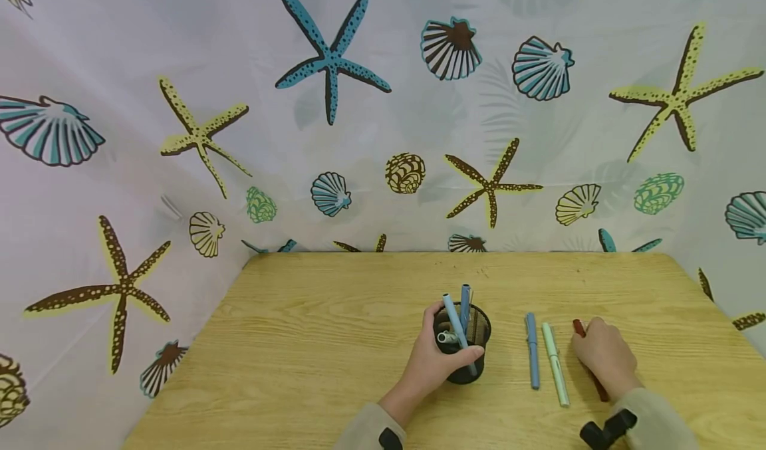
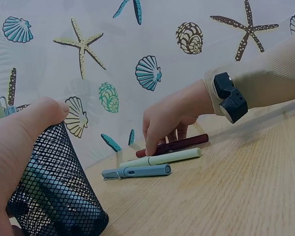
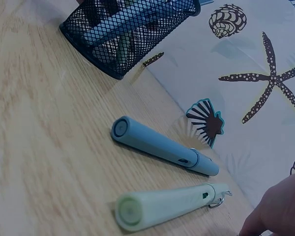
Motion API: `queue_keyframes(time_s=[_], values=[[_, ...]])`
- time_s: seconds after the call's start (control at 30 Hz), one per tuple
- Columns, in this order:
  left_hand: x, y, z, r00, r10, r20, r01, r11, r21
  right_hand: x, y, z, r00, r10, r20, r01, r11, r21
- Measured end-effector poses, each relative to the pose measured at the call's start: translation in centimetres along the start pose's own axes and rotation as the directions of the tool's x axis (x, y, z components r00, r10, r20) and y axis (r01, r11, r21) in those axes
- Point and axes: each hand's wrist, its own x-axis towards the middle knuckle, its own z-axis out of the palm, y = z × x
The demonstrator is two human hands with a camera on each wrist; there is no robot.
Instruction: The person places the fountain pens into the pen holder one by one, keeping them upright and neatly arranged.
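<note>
My left hand (image 1: 427, 362) grips a black mesh pen holder (image 2: 71, 189) round its side, thumb at the near rim. Inside the holder stand a light blue pen (image 1: 455, 320), a darker blue pen (image 1: 465, 298) and a pale green pen (image 1: 446, 337). On the right, my right hand (image 1: 606, 351) pinches a dark red pen (image 2: 187, 142), which lies along the tabletop beneath the fingers. To its left lie a pale green pen (image 1: 556, 367) and a blue pen (image 1: 532, 353), roughly side by side. Only part of the right hand enters the right wrist view.
The wooden table (image 1: 311, 330) carries all of these things. Behind it and along its sides hangs a pale cloth (image 1: 371, 117) printed with starfish and shells. Black wrist devices (image 1: 610, 430) sit over the beige sleeves.
</note>
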Motion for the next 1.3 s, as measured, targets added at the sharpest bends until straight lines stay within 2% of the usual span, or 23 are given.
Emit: queue_keyframes(time_s=[0.43,0.77,1.3], values=[[0.1,0.1,-0.1,1.000,0.007,0.008,-0.007,1.000,-0.009,-0.1,0.0,-0.1,0.993,-0.060,-0.102,0.063,0.998,0.022],[0.1,-0.1,-0.1,1.000,0.014,0.009,-0.014,1.000,-0.004,-0.3,-0.5,-0.3,0.990,-0.060,-0.131,0.064,0.998,0.028],[0.2,-0.2,0.0,1.000,0.013,0.009,-0.013,1.000,0.001,-0.6,-1.4,-0.4,0.960,-0.122,-0.254,0.155,0.981,0.113]])
